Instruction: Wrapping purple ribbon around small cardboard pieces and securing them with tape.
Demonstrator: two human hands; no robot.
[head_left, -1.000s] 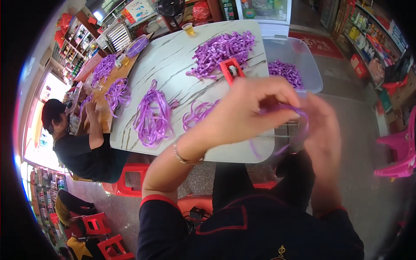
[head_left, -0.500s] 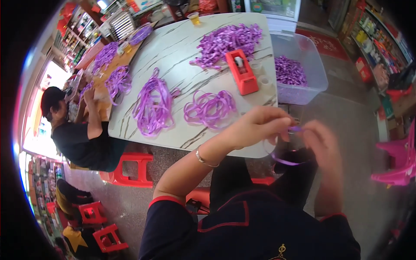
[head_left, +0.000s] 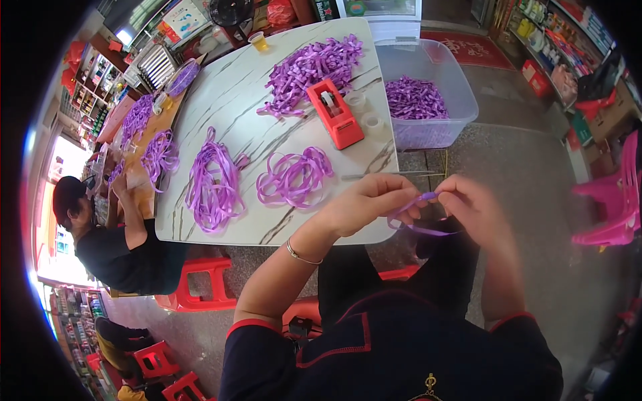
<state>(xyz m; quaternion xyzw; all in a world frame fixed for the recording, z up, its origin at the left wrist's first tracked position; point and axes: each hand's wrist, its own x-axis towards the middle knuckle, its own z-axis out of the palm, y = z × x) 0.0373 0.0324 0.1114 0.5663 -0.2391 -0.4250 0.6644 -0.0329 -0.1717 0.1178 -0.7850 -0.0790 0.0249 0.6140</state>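
Note:
A narrow purple ribbon (head_left: 426, 196) is pinched between my two hands, just past the near right corner of the table. My left hand (head_left: 381, 204) closes its thumb and fingers on one part, and my right hand (head_left: 471, 204) grips the other end. A loop of the ribbon hangs below them. On the table beside my left hand lie a loose coil of purple ribbon (head_left: 294, 177) and a longer bundle of ribbons (head_left: 215, 184). Farther off are a heap of folded purple ribbon pieces (head_left: 317, 70) and a red tape dispenser (head_left: 336, 115).
The marble-patterned table (head_left: 227, 87) bears a cup of yellow liquid (head_left: 258, 42) and tape rolls (head_left: 372, 123). A clear plastic bin (head_left: 435, 134) of purple pieces stands at its right. Another person (head_left: 124, 247) works at the left. Red stools (head_left: 200, 284) stand on the floor.
The view has shifted, so the table sits lower and farther left. My hands have drawn a little closer together, still holding the ribbon between them.

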